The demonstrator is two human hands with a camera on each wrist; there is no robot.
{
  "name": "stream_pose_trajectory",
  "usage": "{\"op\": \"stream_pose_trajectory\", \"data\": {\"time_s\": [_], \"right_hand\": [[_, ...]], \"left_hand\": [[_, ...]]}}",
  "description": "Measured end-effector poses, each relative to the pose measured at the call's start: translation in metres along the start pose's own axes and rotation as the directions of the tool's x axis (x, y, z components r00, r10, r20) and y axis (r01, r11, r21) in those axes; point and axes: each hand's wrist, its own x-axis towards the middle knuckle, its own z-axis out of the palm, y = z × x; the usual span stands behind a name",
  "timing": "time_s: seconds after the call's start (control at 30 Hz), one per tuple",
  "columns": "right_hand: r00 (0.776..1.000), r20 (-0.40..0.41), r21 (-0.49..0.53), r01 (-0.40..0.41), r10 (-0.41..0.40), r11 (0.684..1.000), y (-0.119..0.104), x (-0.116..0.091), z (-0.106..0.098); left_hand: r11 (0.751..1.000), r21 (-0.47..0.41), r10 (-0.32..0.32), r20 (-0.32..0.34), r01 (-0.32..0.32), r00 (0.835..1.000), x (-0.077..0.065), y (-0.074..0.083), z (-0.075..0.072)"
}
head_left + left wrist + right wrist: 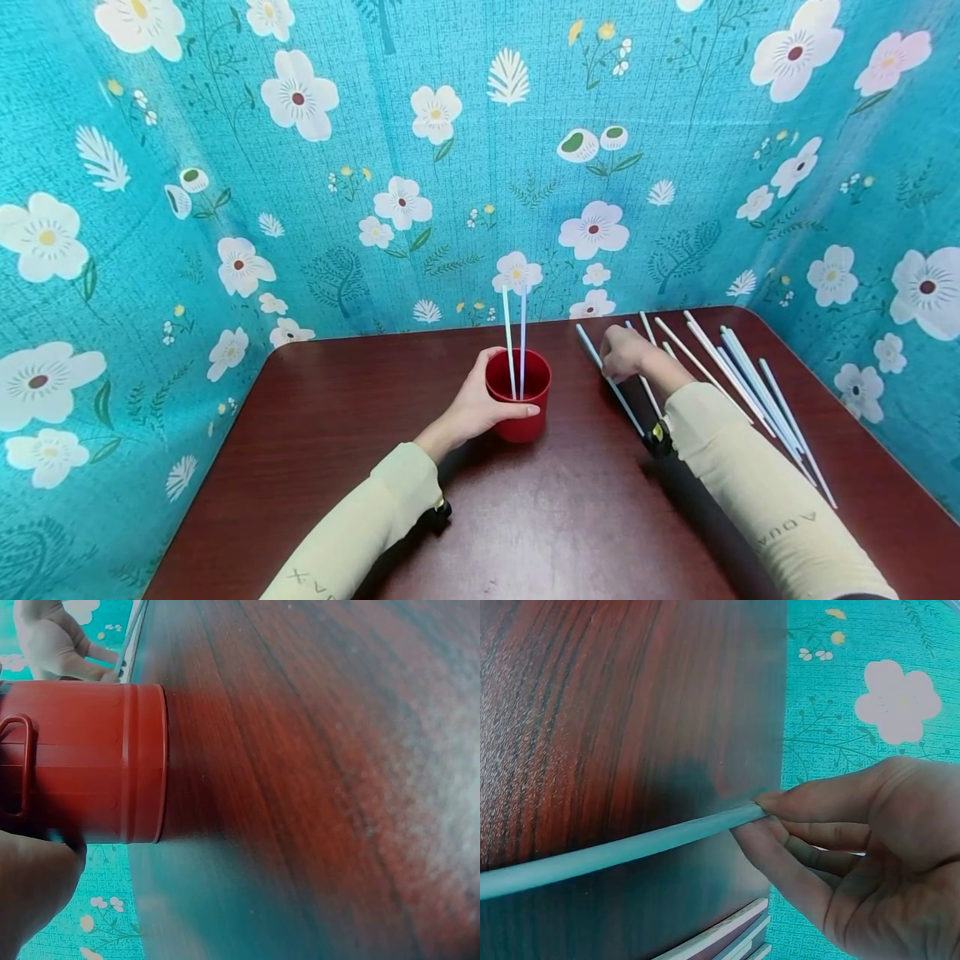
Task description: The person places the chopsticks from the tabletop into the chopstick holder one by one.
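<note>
While the left hand (476, 402) grips the red cup (522, 429) upright on the table (337, 400), its thumb lies across the cup's near side. Two thin sticks (522, 342) stand in the cup, close to vertical. To the right, well apart from the cup, the right hand (628, 354) pinches a pale blue stick (592, 856) between thumb and fingers. Its long axis slants from far left to near right and looks nearly flat, crosswise to the two upright sticks, while the cup's mouth faces up, to the left of the right hand's fingertips. Whether the pinched stick touches the table, I cannot tell. Farther right, a loose spread of sticks (759, 385) runs the same slanting way, nearer the right hand than the left.
</note>
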Motion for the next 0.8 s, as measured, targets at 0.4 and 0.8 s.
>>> {"op": "stream_pose_trajectory", "data": {"time_s": [0.4,0.8], "right_hand": [[0.995,-0.104,0.122,0.010,0.003,0.992,-0.006,-0.002,-0.001],[0.972,-0.226,0.158,0.108,-0.071,0.981,-0.019,-0.008,-0.017]], "left_hand": [[1.000,-0.002,0.004,0.011,-0.004,1.000,0.000,-0.001,0.000],[1.000,0.000,0.000,0.008,0.000,1.000,0.002,-0.004,0.000]]}}
